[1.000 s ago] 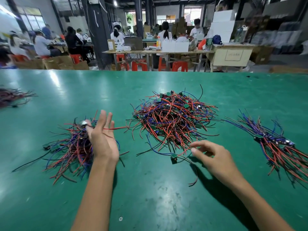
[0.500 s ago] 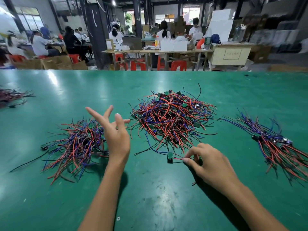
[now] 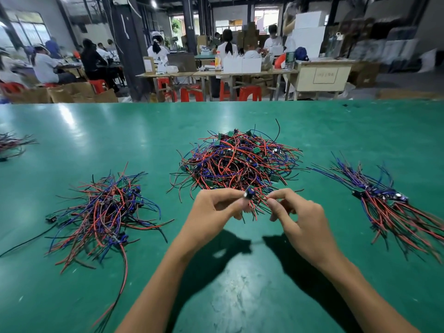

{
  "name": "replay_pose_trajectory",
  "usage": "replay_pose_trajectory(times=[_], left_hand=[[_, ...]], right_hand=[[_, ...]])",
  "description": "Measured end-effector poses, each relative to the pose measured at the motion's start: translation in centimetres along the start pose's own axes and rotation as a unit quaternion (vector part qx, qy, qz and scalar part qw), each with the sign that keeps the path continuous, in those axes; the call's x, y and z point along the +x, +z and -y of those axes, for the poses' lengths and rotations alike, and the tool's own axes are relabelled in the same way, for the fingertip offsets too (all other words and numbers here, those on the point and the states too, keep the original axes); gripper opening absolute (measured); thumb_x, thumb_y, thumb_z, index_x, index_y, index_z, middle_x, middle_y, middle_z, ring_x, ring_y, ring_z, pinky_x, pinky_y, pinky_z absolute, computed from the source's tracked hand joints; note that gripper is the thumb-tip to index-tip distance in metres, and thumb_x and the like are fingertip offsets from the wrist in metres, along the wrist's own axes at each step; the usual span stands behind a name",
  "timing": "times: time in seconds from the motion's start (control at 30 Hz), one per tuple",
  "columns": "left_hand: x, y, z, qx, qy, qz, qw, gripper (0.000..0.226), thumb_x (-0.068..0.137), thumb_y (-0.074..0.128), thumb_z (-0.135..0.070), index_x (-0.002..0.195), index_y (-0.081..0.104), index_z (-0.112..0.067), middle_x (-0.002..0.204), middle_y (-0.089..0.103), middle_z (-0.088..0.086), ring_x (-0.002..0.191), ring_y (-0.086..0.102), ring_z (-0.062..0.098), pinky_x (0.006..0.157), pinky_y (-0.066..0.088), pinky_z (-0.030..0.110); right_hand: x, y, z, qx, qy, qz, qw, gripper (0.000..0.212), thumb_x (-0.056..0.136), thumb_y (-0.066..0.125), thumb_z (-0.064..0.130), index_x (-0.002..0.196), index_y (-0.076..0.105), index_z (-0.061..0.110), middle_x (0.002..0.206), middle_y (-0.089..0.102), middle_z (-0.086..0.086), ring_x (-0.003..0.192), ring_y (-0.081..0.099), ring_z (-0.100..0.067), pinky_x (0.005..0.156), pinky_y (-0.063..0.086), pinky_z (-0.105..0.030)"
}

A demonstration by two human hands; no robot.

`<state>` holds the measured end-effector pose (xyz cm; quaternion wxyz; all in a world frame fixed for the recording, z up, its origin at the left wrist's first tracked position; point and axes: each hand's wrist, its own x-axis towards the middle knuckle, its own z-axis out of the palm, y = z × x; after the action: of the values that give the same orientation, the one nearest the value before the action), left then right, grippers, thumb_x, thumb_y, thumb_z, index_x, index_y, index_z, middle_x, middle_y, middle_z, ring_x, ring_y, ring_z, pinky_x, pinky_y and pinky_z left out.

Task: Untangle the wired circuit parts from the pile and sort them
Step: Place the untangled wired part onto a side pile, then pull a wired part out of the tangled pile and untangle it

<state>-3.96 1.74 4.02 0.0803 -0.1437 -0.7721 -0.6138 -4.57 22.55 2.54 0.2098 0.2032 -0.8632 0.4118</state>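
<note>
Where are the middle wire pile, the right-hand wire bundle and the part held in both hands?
Middle wire pile [image 3: 237,162], head view, centre of the tangle.
Right-hand wire bundle [image 3: 382,198], head view, where its wires bunch together.
Held part [image 3: 249,194], head view, small dark body between the fingertips.

On the table the pile lies in the middle, a looser heap to its left, a bundle to its right. Both hands, left and right, meet just before the pile, a part between them.
</note>
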Motion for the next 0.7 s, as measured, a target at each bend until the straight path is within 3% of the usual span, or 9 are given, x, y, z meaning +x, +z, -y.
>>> replay_pose_trajectory(times=[0.07,0.17,0.3,0.37,0.43,0.53,0.6,0.67,0.7], left_hand=[[-0.1,-0.2,-0.1,-0.036,-0.023,-0.009,0.999,0.015,0.096,0.067,-0.018,0.099,0.077,-0.007,0.087,0.078,0.007,0.066,0.065,0.012,0.066,0.050,0.018],[-0.1,-0.5,-0.3,-0.094,-0.053,-0.037,0.993,0.022,0.090,0.067,-0.033,0.096,0.078,-0.015,0.095,0.078,0.005,0.071,0.066,0.015,0.069,0.051,0.022],[0.6,-1.4,-1.0,-0.270,-0.098,-0.074,0.955,0.027,0.084,0.062,-0.039,0.097,0.077,-0.021,0.096,0.077,0.003,0.073,0.069,0.015,0.071,0.052,0.027],[0.8,-3.0,-1.2,-0.377,-0.082,-0.103,0.917,0.025,0.087,0.060,-0.036,0.093,0.080,-0.023,0.095,0.077,0.000,0.076,0.072,0.012,0.074,0.058,0.025],[0.8,-5.6,-1.1,-0.498,-0.044,-0.163,0.851,0.026,0.088,0.059,-0.035,0.088,0.080,-0.021,0.098,0.078,-0.001,0.088,0.075,0.012,0.080,0.060,0.024],[0.1,-9.0,-0.1,-0.580,0.001,-0.251,0.775,0.034,0.093,0.057,-0.045,0.111,0.068,-0.019,0.119,0.073,0.001,0.119,0.066,0.016,0.100,0.051,0.027],[-0.3,-9.6,0.6,-0.577,-0.029,-0.280,0.767,0.064,0.083,0.071,-0.051,0.134,0.053,-0.015,0.133,0.065,0.005,0.134,0.054,0.018,0.112,0.040,0.033],[-0.3,-9.1,1.0,-0.530,-0.065,-0.274,0.800,0.115,0.054,0.095,-0.036,0.149,0.035,-0.013,0.140,0.059,0.007,0.137,0.049,0.018,0.115,0.035,0.038],[-0.3,-8.7,1.1,-0.483,-0.071,-0.267,0.830,0.127,0.050,0.098,-0.023,0.154,0.026,-0.014,0.143,0.057,0.006,0.136,0.051,0.017,0.114,0.037,0.039]], right_hand=[[0.0,0.3,0.1,0.067,0.010,0.022,0.997,0.011,0.099,0.058,0.039,0.103,0.067,0.033,0.069,0.070,0.012,0.065,0.066,-0.009,0.068,0.054,-0.039],[-0.2,0.7,0.3,0.131,0.027,0.033,0.990,0.022,0.103,0.047,0.047,0.112,0.065,0.037,0.072,0.072,0.008,0.065,0.064,-0.014,0.073,0.051,-0.037],[-0.3,0.8,0.2,0.135,0.043,0.037,0.989,0.026,0.104,0.041,0.045,0.113,0.064,0.038,0.073,0.073,0.007,0.067,0.064,-0.023,0.075,0.051,-0.040],[-0.4,0.7,0.1,0.121,0.050,0.048,0.990,0.028,0.101,0.040,0.047,0.113,0.064,0.039,0.073,0.073,0.007,0.066,0.064,-0.027,0.074,0.052,-0.044],[-0.4,0.7,0.0,0.112,0.052,0.060,0.991,0.029,0.100,0.040,0.049,0.112,0.064,0.039,0.072,0.073,0.008,0.065,0.067,-0.020,0.073,0.053,-0.041],[-0.5,1.2,-0.2,0.105,0.056,0.078,0.990,0.027,0.100,0.042,0.046,0.111,0.065,0.036,0.071,0.072,0.009,0.062,0.067,-0.007,0.066,0.053,-0.025],[-0.6,1.4,-0.5,0.091,0.053,0.092,0.990,0.019,0.104,0.048,0.036,0.111,0.065,0.034,0.070,0.072,0.009,0.058,0.064,0.002,0.061,0.045,-0.011],[-0.7,1.7,-0.7,0.060,0.052,0.113,0.990,0.016,0.104,0.052,0.029,0.113,0.065,0.032,0.072,0.073,0.012,0.062,0.065,0.001,0.062,0.041,-0.011],[-0.7,1.8,-0.8,0.049,0.054,0.123,0.990,0.016,0.103,0.054,0.028,0.113,0.065,0.032,0.073,0.073,0.013,0.065,0.066,-0.001,0.064,0.043,-0.014]])
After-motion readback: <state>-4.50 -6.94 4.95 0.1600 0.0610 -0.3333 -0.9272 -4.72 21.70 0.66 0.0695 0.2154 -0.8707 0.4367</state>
